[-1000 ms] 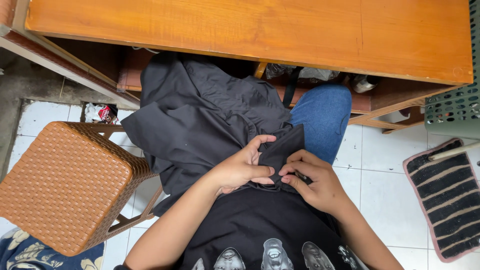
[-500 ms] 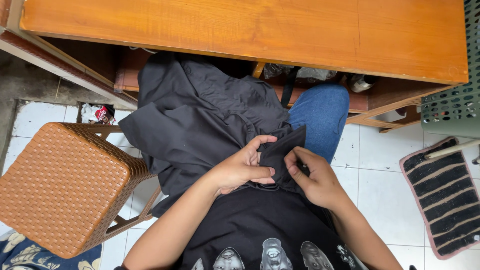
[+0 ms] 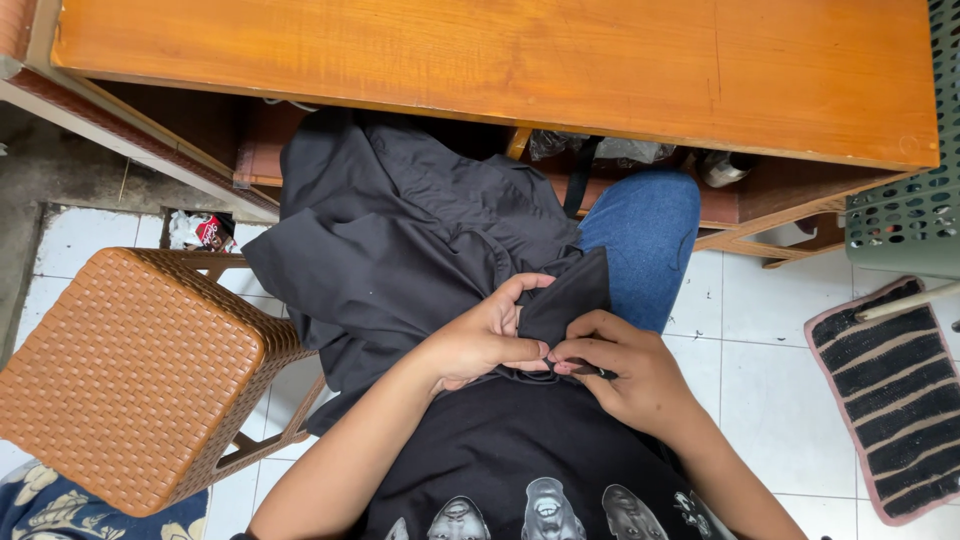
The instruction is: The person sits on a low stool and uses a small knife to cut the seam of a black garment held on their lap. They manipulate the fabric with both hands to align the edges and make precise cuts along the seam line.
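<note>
Head view, looking down into the lap of a seated person. A dark grey garment (image 3: 400, 240) of thin, matte, creased woven cloth lies across the lap and trails toward 12 o'clock under the orange wooden table (image 3: 500, 50). Both hands meet at the centre of the frame on a small folded flap of this cloth. The left hand (image 3: 480, 335) is curled, its thumb and fingers pinching the flap's edge; the right hand (image 3: 625, 375), at 3 o'clock of the left, is pressed closed on the same edge, pinching a thin dark tool (image 3: 590, 371) whose kind cannot be told. No stitching or seam can be made out, so progress cannot be read; judging by the loose bulk of the cloth, only this one edge is in work and the rest lies unhandled.

At 9 o'clock stands a brown woven-rattan stool (image 3: 130, 370), boxy with a basket-weave surface. At 3 o'clock lies a striped mat (image 3: 895, 400) on white floor tiles (image 3: 760, 400), below a green perforated plastic basket (image 3: 905, 215). Blue denim (image 3: 645, 235) covers one knee.
</note>
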